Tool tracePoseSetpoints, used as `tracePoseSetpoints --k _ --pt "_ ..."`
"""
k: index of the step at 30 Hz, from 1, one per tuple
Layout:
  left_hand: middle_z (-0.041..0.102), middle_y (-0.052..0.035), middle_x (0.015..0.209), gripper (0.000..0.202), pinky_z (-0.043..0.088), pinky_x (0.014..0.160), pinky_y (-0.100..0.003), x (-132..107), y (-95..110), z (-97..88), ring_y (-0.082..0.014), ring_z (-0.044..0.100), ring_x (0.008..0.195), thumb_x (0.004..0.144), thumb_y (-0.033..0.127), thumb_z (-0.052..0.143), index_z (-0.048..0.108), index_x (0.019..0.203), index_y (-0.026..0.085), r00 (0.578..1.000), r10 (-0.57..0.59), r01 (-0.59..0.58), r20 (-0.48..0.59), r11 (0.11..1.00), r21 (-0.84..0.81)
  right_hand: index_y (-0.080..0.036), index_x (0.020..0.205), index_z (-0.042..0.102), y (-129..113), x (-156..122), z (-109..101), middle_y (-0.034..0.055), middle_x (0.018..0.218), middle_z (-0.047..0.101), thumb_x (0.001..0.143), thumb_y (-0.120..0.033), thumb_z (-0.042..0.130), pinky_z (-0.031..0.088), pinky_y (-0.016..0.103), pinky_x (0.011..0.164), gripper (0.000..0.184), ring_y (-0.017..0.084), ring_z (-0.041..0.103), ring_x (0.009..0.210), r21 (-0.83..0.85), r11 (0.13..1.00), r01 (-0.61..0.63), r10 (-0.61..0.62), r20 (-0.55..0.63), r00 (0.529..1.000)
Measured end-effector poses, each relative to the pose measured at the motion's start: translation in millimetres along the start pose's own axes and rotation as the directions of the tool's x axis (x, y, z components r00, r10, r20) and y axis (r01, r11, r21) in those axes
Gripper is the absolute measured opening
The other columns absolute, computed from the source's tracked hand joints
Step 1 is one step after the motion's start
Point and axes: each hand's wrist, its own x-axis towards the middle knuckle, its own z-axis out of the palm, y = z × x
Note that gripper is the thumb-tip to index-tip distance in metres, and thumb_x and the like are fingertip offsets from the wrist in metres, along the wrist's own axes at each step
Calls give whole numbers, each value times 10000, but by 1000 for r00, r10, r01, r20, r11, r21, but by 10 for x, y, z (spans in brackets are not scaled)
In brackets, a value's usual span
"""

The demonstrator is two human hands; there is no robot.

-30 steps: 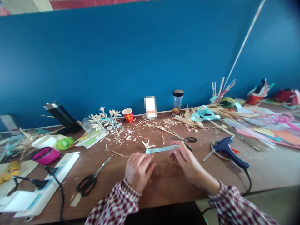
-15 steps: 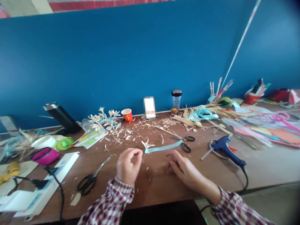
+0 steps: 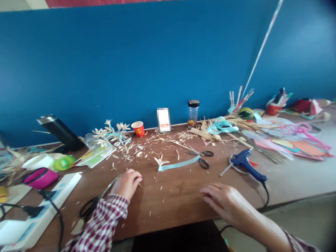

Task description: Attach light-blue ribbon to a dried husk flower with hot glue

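Observation:
My left hand (image 3: 127,183) rests low over the table with curled fingers, its wrist beside the black-handled scissors (image 3: 89,208), partly covering them. A thin pale sliver shows by its fingertips; whether they pinch it I cannot tell. Nearer the table's front edge, my right hand (image 3: 223,200) is held with fingers loosely stretched and nothing visible in them. Between and beyond the hands lies a light blue ribbon (image 3: 180,164), a small pale flower (image 3: 161,161) of dried strips at its left end. A second pair of scissors (image 3: 204,163) touches the ribbon's right end.
A blue glue gun (image 3: 246,164) lies right. Dried scraps (image 3: 139,150) litter the back, near a red paper cup (image 3: 138,129), a glass jar (image 3: 193,115) and a bunch of flowers (image 3: 111,133). At left are a power strip (image 3: 65,192) and a black flask (image 3: 61,133).
My left hand has moved left and down from beside the flower toward the scissors. My right hand has shifted right and nearer, away from the ribbon. The view has turned slightly right.

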Motion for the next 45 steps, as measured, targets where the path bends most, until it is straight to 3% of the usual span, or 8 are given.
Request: tracePoseSetpoints --k 3,5,10,17,28,34,37,45 --pt "601 -127 1126 258 471 827 -377 118 -201 28 -259 600 966 804 212 501 665 1001 191 941 -30 98 -337 977 190 -238 987 591 153 -185 -80 23 877 660 910 -247 407 450 248 705 199 148 621 812 -67 996 -55 52 -45 998" --pt "579 -126 1187 275 483 818 -361 144 -240 38 -247 610 955 833 267 476 657 1029 197 907 35 54 -420 979 198 -230 1000 585 357 -295 -154 41 907 655 909 -268 402 457 269 731 209 166 616 845 -171 972 -164 134 -171 976" --pt "698 -15 881 241 497 615 -233 -30 93 120 -146 642 703 849 400 500 678 900 246 936 81 -74 -343 997 34 -182 1043 553 866 -430 -364 126 987 621 872 -410 440 453 378 710 307 304 578 918 -468 661 -587 342 -508 790" --pt "679 -58 1028 220 499 854 -355 -232 433 335 -210 603 952 820 275 585 661 1009 191 902 330 -328 -278 943 57 -198 1033 494 1089 -420 -382 135 842 642 885 -468 346 424 358 598 342 319 623 813 -443 563 -698 577 -394 715" --pt "650 -93 999 216 528 774 -388 -246 527 332 -221 576 880 845 165 524 642 1022 130 898 382 -363 -220 924 123 -213 1137 482 1363 -537 -477 156 1045 643 811 -498 336 466 410 714 457 329 634 891 -162 663 -731 574 -517 636" --pt "633 -104 1090 232 517 804 -395 -253 504 358 -223 574 916 854 182 506 626 1046 134 874 409 -390 -262 912 125 -210 964 511 1238 -410 -546 54 781 596 781 -487 457 490 336 618 336 198 588 655 467 730 -500 682 -554 478" --pt "652 -88 1039 244 506 829 -382 -250 465 388 -213 580 923 865 210 498 610 1075 158 871 402 -394 -283 915 88 -202 880 501 1028 -256 -568 26 751 540 799 -454 495 443 275 541 266 139 513 598 657 684 -316 711 -505 490" --pt "663 -60 880 222 511 739 -320 -157 279 336 -190 615 802 877 214 447 652 959 195 904 284 -251 -321 958 140 -194 777 491 794 -145 -654 -7 658 490 782 -465 554 352 273 487 279 111 446 533 734 644 -215 699 -450 556"
